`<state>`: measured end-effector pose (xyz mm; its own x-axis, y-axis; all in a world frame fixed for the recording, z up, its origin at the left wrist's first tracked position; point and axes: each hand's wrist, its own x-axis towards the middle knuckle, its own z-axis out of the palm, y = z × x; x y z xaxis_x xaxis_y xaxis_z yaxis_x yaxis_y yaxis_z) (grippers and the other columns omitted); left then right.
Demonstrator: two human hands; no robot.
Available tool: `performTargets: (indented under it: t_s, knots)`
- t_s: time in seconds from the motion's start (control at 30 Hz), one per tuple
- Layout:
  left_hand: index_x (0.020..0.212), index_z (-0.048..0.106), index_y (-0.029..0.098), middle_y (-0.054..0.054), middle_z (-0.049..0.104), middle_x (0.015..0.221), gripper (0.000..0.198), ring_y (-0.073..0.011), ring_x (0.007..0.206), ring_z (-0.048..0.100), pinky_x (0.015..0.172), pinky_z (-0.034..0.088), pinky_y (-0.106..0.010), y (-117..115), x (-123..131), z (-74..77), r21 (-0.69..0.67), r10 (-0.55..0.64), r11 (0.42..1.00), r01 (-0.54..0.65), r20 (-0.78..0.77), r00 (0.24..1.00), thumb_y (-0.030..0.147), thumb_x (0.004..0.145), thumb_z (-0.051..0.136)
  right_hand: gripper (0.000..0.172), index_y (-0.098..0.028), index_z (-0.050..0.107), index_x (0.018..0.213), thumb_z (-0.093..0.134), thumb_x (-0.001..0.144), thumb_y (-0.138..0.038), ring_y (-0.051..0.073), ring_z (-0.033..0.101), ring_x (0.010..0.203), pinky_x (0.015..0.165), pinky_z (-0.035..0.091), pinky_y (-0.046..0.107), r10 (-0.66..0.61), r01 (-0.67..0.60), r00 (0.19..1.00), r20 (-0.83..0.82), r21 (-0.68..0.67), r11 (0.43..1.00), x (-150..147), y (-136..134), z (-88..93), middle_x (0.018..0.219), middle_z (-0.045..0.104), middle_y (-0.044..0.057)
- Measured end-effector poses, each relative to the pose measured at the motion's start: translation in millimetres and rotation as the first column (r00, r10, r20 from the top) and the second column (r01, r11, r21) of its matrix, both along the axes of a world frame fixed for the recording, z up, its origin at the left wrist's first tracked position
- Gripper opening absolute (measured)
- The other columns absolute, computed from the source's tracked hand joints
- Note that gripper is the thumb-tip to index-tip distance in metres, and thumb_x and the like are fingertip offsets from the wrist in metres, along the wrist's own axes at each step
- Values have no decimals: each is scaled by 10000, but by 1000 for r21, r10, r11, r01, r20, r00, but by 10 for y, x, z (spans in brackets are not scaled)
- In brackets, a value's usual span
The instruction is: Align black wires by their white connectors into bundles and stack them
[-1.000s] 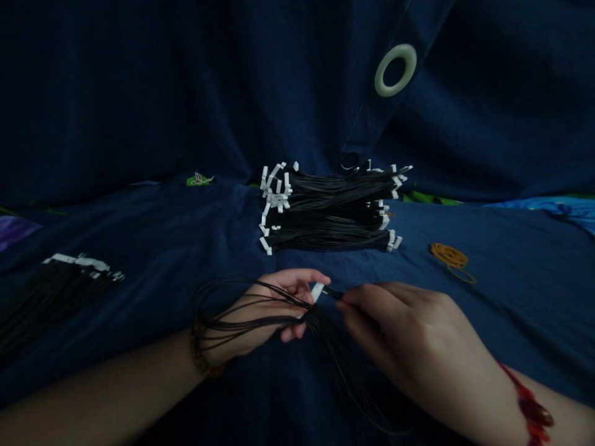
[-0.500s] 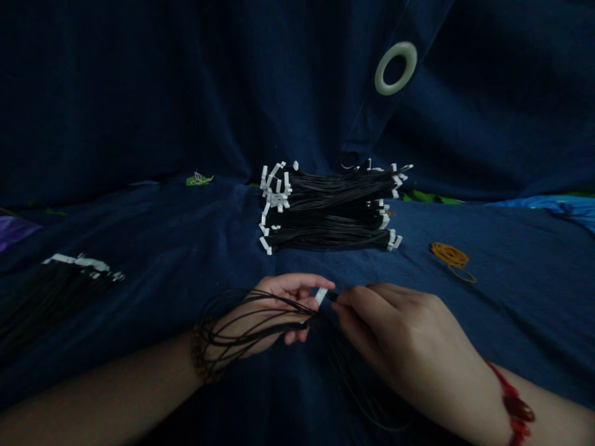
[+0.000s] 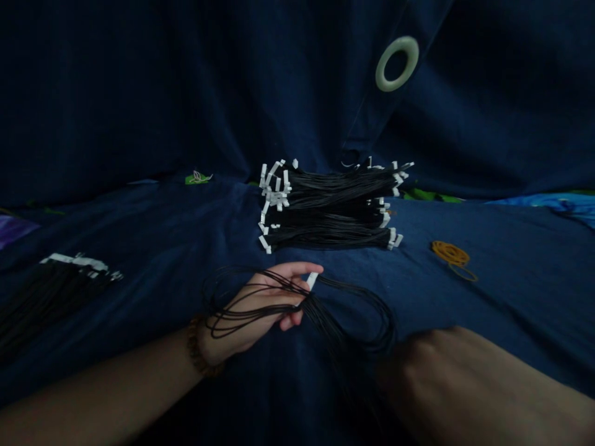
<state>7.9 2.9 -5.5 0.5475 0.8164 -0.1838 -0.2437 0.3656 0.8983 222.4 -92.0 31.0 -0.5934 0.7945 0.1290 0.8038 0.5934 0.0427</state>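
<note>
My left hand (image 3: pixel 260 303) is shut on a loose bundle of thin black wires (image 3: pixel 341 325), which loop over its back and wrist. A white connector (image 3: pixel 312 280) sticks out past its fingertips. My right hand (image 3: pixel 441 378) is blurred at the lower right, apart from the wires, and I cannot make out its fingers. Behind both hands lies a stacked pile of black wire bundles (image 3: pixel 330 210) with white connectors at both ends.
A second dark wire bundle (image 3: pixel 56 291) with white connectors lies at the far left. Orange rubber bands (image 3: pixel 450 255) rest to the right of the stack. Everything lies on dark blue cloth (image 3: pixel 502 291), with a pale ringed grommet (image 3: pixel 396 63) in the hanging fold behind.
My right hand has let go of the wire near the connector and moved down and right. The released wires now spread in a loop to the right of my left hand.
</note>
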Motion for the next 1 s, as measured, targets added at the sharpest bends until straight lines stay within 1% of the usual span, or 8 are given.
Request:
performTargets:
  t_s: [0.1,0.2,0.3,0.47,0.77,0.87,0.93,1.0]
  knots:
    - [1046,621,167,8,568,654,362,-58,419,510,329,333,-138,-15,-13,-35,48,20,999,-20,-7,1000,101,691,634,233,-215,631,586,478,656,-53,160,543,419,425,316,273,-51,75,993,108,-232,970,-201,208,125,545,627,10]
    - [1049,630,176,5,562,666,344,-59,452,521,347,348,-131,-17,-24,-74,98,7,995,-7,-6,1000,125,709,644,241,-205,644,703,434,786,-120,120,578,539,502,377,220,-104,33,987,-127,-467,884,-289,447,227,652,652,-6]
    - [1075,619,154,9,565,598,378,-65,412,512,329,332,-136,-1,-26,-75,65,-70,996,67,41,997,106,702,650,295,-196,656,793,391,782,-67,95,582,619,586,398,192,-164,-70,923,-348,-570,819,-256,598,206,732,664,-23]
    - [1110,597,133,4,601,571,417,-74,381,531,350,372,-152,22,-19,-41,21,-99,995,98,58,993,67,700,631,248,-166,660,796,417,781,-118,105,555,577,511,377,192,-322,-96,843,-432,-708,699,-243,606,136,674,639,-12]
    - [1055,629,141,8,572,600,390,-64,392,505,315,313,-136,-13,18,-78,56,-5,998,3,46,999,117,667,665,206,-173,625,707,458,822,-207,88,483,521,499,345,199,-309,-28,829,-466,-587,809,-312,559,125,596,575,-27]
    - [1060,626,152,5,569,646,341,-52,428,505,346,327,-124,-36,29,-43,49,34,998,-33,-22,999,135,720,627,156,-167,604,861,465,791,-179,86,502,510,489,384,188,-466,-85,726,-505,-739,669,-246,605,182,602,555,-28]
    - [1069,619,150,4,564,647,342,-55,442,506,356,333,-125,-41,29,-15,26,39,999,-37,-46,998,122,729,616,185,-151,595,887,447,777,-160,74,475,463,440,371,173,-587,-234,609,-534,-827,511,-148,641,264,574,517,-32]
    - [1063,622,151,2,565,643,364,-64,448,509,351,334,-129,-39,23,2,11,41,999,-40,-44,998,98,703,633,191,-143,612,798,424,778,-171,69,466,454,425,361,174,-642,-393,492,-587,-808,438,-11,675,363,559,508,-21]
